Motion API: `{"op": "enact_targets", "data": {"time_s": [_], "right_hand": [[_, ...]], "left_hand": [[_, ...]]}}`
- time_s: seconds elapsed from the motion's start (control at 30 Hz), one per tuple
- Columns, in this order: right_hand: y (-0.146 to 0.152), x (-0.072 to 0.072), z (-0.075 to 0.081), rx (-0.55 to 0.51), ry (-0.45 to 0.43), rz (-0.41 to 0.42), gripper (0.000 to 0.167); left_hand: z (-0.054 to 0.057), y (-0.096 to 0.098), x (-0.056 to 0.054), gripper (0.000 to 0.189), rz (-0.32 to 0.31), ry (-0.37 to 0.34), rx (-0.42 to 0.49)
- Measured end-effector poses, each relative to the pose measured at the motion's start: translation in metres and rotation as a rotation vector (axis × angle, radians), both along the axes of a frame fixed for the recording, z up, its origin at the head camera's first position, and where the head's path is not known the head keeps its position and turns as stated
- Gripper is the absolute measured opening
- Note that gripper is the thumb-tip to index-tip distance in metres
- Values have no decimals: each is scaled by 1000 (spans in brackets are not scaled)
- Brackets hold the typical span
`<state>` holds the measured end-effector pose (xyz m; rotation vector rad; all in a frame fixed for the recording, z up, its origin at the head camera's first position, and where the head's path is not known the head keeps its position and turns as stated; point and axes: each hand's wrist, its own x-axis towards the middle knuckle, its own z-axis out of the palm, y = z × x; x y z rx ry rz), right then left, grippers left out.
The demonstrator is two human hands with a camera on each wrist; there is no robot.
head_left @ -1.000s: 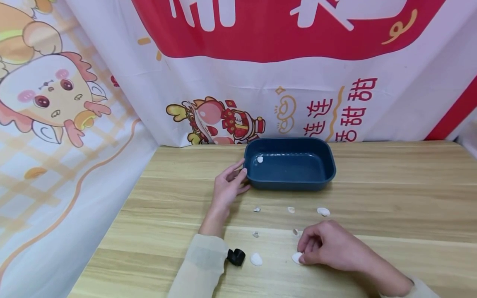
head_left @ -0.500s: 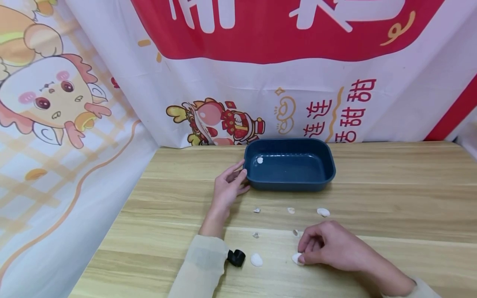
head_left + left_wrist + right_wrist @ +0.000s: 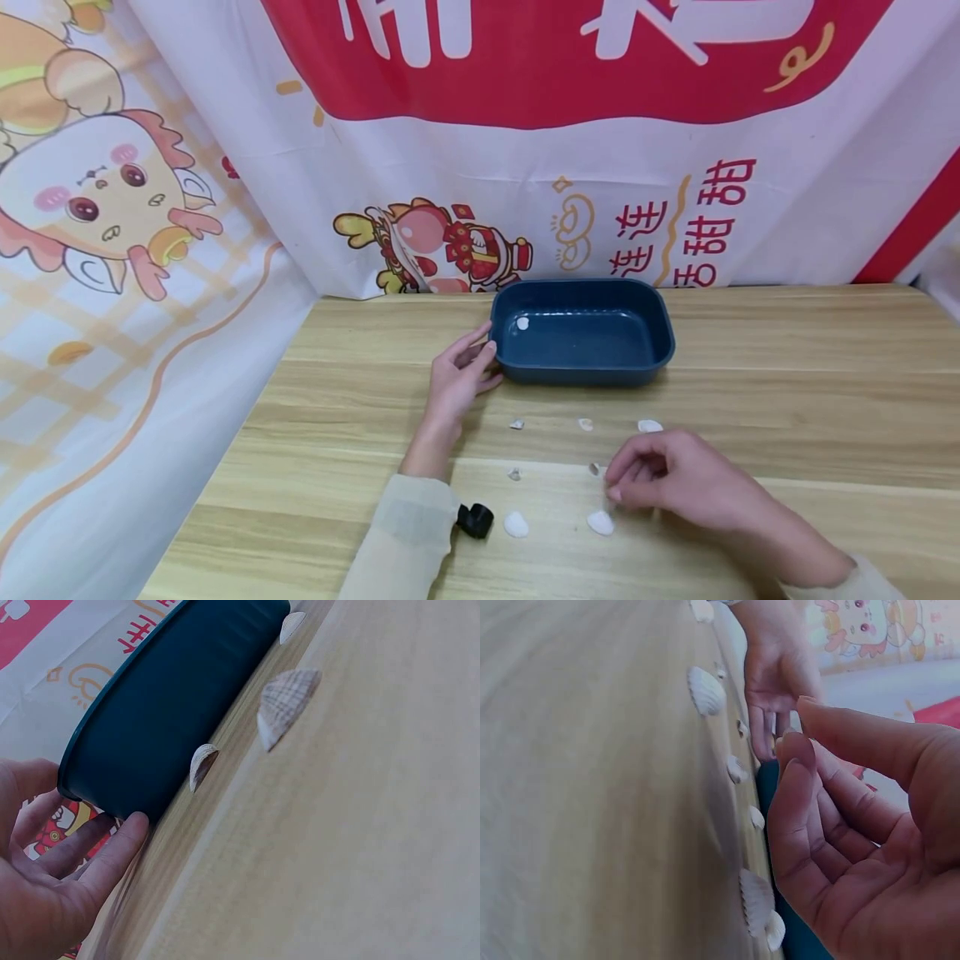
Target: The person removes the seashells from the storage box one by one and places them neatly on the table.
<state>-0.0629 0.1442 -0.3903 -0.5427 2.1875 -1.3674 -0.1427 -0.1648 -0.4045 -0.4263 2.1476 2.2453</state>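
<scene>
My left hand [image 3: 459, 379] grips the left end of a dark blue rectangular box [image 3: 585, 375], its thumb at the rim and other fingers against the end wall. One white seashell [image 3: 522, 323] lies inside, near the box's left end. Over the table my right hand [image 3: 693, 479] has loosely curled fingers, with no thing visible between thumb and index finger in the right wrist view. Just below its fingertips lies a white fan-shaped seashell [image 3: 600, 523]. A matching seashell [image 3: 516, 524] lies to the left. A small seashell [image 3: 595, 469] is beside the right fingertips.
More seashells lie between hands and box: a small one [image 3: 517, 425], a pale one [image 3: 586, 425], a larger white one [image 3: 649, 426] and a little one [image 3: 514, 474]. A black strap piece [image 3: 476, 520] sticks out from the left sleeve. A printed curtain [image 3: 450, 167] hangs behind the table.
My right hand has come off the white fan-shaped seashell and moved slightly up and right. That shell stays on the table. The left hand and box have not moved.
</scene>
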Motion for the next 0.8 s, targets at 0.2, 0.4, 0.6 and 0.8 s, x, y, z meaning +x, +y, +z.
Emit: {"op": "enact_targets", "data": {"time_s": [0.2, 0.4, 0.6, 0.8], "right_hand": [[10, -7, 3, -18, -7, -34, 19], [16, -12, 2, -52, 22, -56, 19], [18, -16, 4, -30, -1, -76, 21], [13, -21, 11, 7, -32, -117, 24]], "left_hand": [[-1, 0, 2, 36, -2, 13, 8], [-2, 0, 2, 35, 2, 8, 2], [-1, -1, 1, 35, -7, 7, -5], [2, -1, 1, 34, -9, -4, -12]]}}
